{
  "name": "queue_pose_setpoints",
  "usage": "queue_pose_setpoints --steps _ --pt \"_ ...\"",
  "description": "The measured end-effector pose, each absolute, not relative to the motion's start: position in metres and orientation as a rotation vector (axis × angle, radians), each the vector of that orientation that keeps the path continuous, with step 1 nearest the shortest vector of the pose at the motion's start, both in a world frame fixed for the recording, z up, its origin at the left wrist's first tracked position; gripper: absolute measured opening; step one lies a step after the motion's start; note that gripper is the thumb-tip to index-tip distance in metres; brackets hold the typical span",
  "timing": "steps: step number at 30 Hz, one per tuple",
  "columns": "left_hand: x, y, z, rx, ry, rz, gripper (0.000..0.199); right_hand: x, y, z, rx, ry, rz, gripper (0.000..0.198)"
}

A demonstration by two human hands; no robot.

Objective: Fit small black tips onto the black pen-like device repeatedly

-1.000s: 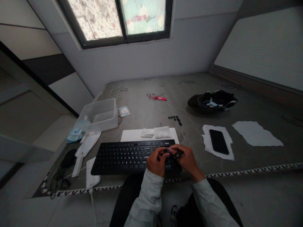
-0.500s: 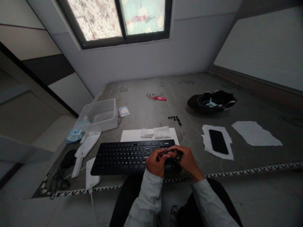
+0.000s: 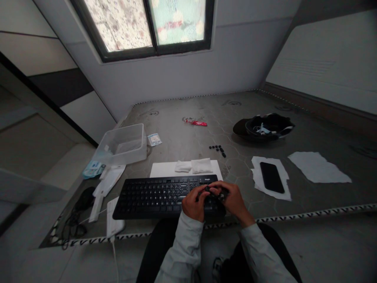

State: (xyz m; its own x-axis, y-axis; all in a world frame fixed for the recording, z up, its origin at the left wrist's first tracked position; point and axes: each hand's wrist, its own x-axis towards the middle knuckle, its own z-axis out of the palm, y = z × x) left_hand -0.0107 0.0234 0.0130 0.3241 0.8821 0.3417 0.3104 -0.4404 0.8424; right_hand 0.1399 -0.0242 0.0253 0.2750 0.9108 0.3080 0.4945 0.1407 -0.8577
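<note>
A black keyboard (image 3: 153, 196) lies along the front of the table, several round key posts bare of their caps. Over its right end, my left hand (image 3: 193, 203) is closed, thumb and forefinger pinching a small black keycap (image 3: 207, 189). My right hand (image 3: 234, 198) meets it from the other side, its fingers curled and its fingertips at the same keycap. Something dark shows in the right palm, too small to make out. Several loose black keycaps (image 3: 218, 148) lie on the table beyond the keyboard. Two folded white cloths (image 3: 202, 166) rest on a white sheet (image 3: 161, 169) behind it.
At left are a clear plastic box (image 3: 123, 145), a white power strip (image 3: 114, 222) and a black mouse (image 3: 85, 198) with a coiled cable. To the right lie a phone (image 3: 272, 177) on a tissue, another tissue (image 3: 319, 167) and a black cap (image 3: 262, 127). A red packet (image 3: 196, 122) lies farther back.
The fingers of both hands have shifted very slightly around the keycap. Everything else stays where it was.
</note>
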Motion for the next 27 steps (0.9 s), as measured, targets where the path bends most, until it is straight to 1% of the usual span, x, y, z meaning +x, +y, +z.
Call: queue_pose_setpoints --steps 5,11,20,27 --pt "-0.0098 0.0242 0.0139 1.935 0.998 1.146 0.018 0.1391 -0.0243 0.0269 -1.511 -1.373 0.489 0.018" --pt "-0.0093 0.0228 0.0170 1.948 1.024 1.097 0.017 0.1393 -0.0242 0.0252 -1.515 -1.382 0.507 0.020" --pt "-0.0090 0.0213 0.0162 1.934 1.038 1.093 0.018 0.1396 -0.0242 0.0211 -1.511 -1.403 0.517 0.017" --pt "-0.0082 0.0223 0.0154 1.917 1.039 1.089 0.019 0.1386 -0.0230 0.0222 -1.544 -1.411 0.497 0.019"
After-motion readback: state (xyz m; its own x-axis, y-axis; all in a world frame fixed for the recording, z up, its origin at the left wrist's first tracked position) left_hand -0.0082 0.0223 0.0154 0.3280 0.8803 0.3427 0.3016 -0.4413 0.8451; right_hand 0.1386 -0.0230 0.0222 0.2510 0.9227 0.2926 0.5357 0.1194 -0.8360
